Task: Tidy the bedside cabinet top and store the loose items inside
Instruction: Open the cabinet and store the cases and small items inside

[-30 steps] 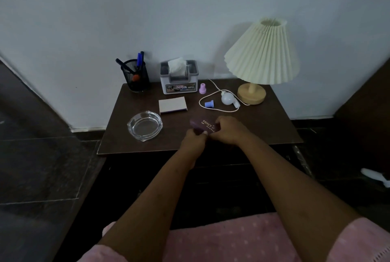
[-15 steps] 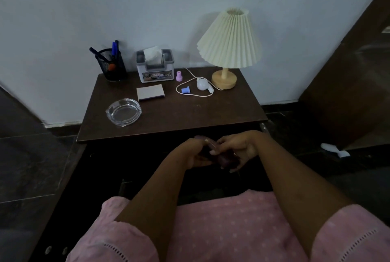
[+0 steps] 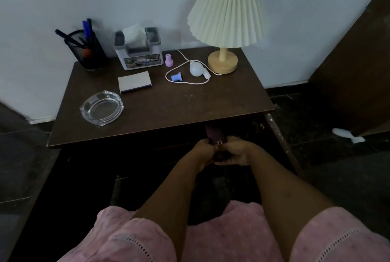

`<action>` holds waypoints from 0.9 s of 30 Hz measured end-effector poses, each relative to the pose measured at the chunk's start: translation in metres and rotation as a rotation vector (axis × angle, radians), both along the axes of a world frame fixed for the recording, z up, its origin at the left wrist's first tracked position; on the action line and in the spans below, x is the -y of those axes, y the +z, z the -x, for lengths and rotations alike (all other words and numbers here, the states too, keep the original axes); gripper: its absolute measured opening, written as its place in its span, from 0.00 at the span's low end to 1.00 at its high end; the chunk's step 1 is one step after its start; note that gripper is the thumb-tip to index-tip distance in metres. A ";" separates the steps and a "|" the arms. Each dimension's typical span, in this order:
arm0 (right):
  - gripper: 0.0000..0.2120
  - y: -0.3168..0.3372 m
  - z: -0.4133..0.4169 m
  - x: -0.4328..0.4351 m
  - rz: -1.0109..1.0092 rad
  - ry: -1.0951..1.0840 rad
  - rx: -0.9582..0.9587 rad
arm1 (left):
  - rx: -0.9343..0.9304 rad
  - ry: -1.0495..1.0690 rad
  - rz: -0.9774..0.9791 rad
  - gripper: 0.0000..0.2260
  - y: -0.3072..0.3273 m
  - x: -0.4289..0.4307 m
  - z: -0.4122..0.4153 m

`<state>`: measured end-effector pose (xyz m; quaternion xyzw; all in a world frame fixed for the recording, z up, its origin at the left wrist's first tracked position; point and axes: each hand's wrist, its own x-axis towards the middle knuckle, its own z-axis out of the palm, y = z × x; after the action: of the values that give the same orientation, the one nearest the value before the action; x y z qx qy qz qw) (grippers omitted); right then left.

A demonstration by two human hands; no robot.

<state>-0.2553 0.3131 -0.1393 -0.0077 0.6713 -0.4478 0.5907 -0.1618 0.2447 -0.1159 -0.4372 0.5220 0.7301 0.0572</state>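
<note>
Both hands meet on one item: left hand and right hand have their fingers curled round the near end of a dark purple box, each pinching one side of it. Its far end points away from the grip and passes just under the front edge of the cabinet top. The cabinet front behind the hands is too dark to tell whether the box is inside a compartment. Beyond the grip and to its left, on the top, sit a glass ashtray, a flat pad, a mesh pen holder and a tissue box. Straight beyond the grip lie a pink cap, a blue cap and a white bulb inside a looped cord. Beyond and slightly right stands a pleated lamp.
</note>
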 end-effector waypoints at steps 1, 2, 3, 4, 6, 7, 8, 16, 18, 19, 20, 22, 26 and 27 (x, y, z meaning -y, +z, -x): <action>0.22 -0.007 0.006 0.001 -0.005 -0.027 -0.015 | -0.001 -0.011 0.012 0.16 -0.007 0.000 0.007; 0.22 -0.014 0.011 0.002 -0.007 -0.054 -0.027 | -0.003 -0.029 0.023 0.17 -0.014 0.000 0.014; 0.21 -0.020 0.017 0.003 -0.006 -0.080 -0.038 | -0.005 -0.050 0.029 0.17 -0.019 -0.001 0.020; 0.20 -0.026 0.022 0.003 -0.005 -0.105 -0.053 | -0.011 -0.070 0.031 0.18 -0.024 -0.001 0.026; 0.18 -0.036 0.031 0.004 0.000 -0.164 -0.086 | -0.036 -0.085 0.036 0.18 -0.034 -0.001 0.038; 0.17 -0.040 0.035 0.005 0.002 -0.198 -0.102 | -0.044 -0.086 0.042 0.18 -0.039 -0.001 0.044; 0.16 -0.045 0.039 0.006 0.000 -0.233 -0.115 | -0.048 -0.087 0.050 0.18 -0.042 -0.001 0.049; 0.19 -0.083 0.059 0.013 -0.065 -0.426 -0.220 | -0.054 -0.100 -0.023 0.19 -0.066 0.001 0.076; 0.22 -0.089 0.064 0.015 -0.152 -0.389 -0.301 | -0.068 -0.105 -0.027 0.19 -0.069 0.000 0.081; 0.23 -0.091 0.066 0.016 -0.195 -0.374 -0.334 | -0.074 -0.099 -0.029 0.20 -0.071 0.000 0.083; 0.24 -0.094 0.068 0.017 -0.217 -0.371 -0.358 | -0.078 -0.089 -0.035 0.20 -0.072 0.000 0.085; 0.23 -0.099 0.071 0.021 -0.240 -0.380 -0.398 | -0.084 -0.058 -0.059 0.21 -0.074 0.002 0.088; 0.22 -0.102 0.073 0.028 -0.369 -0.272 -0.498 | -0.077 -0.029 -0.075 0.20 -0.082 0.010 0.091; 0.22 -0.103 0.074 0.030 -0.376 -0.264 -0.522 | -0.075 -0.031 -0.076 0.19 -0.083 0.011 0.091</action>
<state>-0.3294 0.2835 -0.2421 0.0739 0.8656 -0.3716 0.3273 -0.2524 0.2338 -0.1991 -0.3991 0.5023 0.7642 0.0654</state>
